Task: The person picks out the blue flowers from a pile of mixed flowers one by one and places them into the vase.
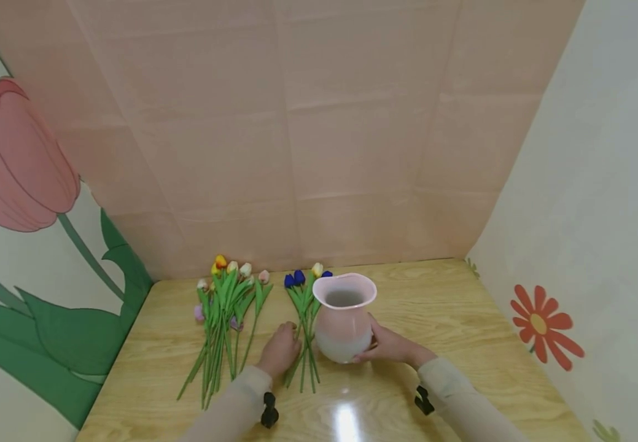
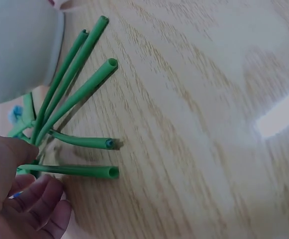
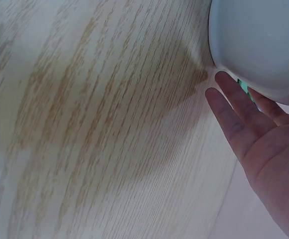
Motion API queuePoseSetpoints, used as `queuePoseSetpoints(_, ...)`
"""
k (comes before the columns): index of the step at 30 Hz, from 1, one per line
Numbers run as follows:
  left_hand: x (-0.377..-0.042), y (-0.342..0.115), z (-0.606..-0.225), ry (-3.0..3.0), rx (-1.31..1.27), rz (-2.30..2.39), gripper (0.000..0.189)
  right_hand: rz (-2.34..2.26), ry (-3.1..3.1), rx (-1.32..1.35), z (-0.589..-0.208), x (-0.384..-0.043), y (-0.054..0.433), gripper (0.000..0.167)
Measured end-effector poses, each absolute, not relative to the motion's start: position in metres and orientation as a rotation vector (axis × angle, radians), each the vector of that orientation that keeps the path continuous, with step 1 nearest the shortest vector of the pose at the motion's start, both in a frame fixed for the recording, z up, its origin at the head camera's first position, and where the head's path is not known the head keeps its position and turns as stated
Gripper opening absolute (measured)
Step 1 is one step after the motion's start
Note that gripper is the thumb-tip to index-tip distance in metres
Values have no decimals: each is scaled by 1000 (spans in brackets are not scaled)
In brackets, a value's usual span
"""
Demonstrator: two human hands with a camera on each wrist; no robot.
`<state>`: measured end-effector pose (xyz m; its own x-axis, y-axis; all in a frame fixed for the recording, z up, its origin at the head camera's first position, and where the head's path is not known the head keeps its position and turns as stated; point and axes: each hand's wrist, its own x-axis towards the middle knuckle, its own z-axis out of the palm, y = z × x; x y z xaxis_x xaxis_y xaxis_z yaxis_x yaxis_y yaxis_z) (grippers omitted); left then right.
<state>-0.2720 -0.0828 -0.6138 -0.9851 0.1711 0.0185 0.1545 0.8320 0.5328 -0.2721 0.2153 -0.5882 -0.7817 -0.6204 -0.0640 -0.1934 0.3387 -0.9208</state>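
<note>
A pink-and-white vase (image 1: 343, 328) with a wavy rim is upright at the middle of the table. My right hand (image 1: 387, 344) holds its right side, thumb low on the near side; in the right wrist view, the outer fingers (image 3: 234, 119) stretch out beside the pale vase wall (image 3: 264, 45). Just left of the vase lies a small bunch of artificial tulips (image 1: 299, 279), blue and pale yellow. My left hand (image 1: 281, 351) is at their green stems (image 2: 84, 89), pinching them between thumb and fingers in the left wrist view. The vase hides part of the bunch.
Further left lies a larger pile of tulips (image 1: 221, 319) in yellow, white, pink and purple, stems toward me. The wooden table (image 1: 451, 307) meets a pink cloth backdrop (image 1: 346, 153) behind. Painted side walls (image 1: 584, 202) flank it.
</note>
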Motion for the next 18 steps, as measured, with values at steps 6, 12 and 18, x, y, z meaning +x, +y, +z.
queuePoseSetpoints(6, -274, -82, -623, 2975, 238, 874, 33, -1433, 2199, -696, -590, -273, 216, 108)
queuePoseSetpoints(12, -276, -84, -628, 2952, 245, 855, 31, -1431, 2205, -695, -591, -273, 216, 107)
queuePoseSetpoints(18, -279, -86, -627, 2921, 248, 881, 30, -1443, 2194, -689, -591, -273, 216, 109)
